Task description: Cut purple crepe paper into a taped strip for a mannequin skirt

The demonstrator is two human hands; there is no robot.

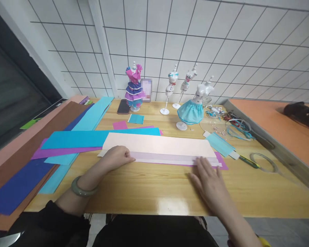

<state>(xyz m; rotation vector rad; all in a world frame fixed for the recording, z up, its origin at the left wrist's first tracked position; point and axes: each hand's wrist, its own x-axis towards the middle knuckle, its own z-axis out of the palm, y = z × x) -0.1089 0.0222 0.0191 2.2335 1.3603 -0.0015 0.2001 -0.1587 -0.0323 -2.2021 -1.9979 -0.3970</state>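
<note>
A long pale pink crepe paper strip [159,144] lies across the middle of the table, with a whitish-lilac strip [167,158] along its front edge. My left hand [118,157] rests on the left part of that edge, its fingers curled and pinched at the paper. Toward the right end, my right hand [207,176] lies flat with fingers stretched out, the fingertips on the strip. Purple paper [222,161] shows from beneath at the right end. A bright blue paper strip [74,139] lies just behind and to the left.
Brown, navy and light blue paper strips [18,185] pile up at the left. Behind stand a ruffled-dress mannequin [134,89], two bare mannequins and one in a turquoise skirt [191,112]. A phone [123,106], a blue mask-like piece [220,144], a cutter [248,161] and tangled cords [238,128] also lie here.
</note>
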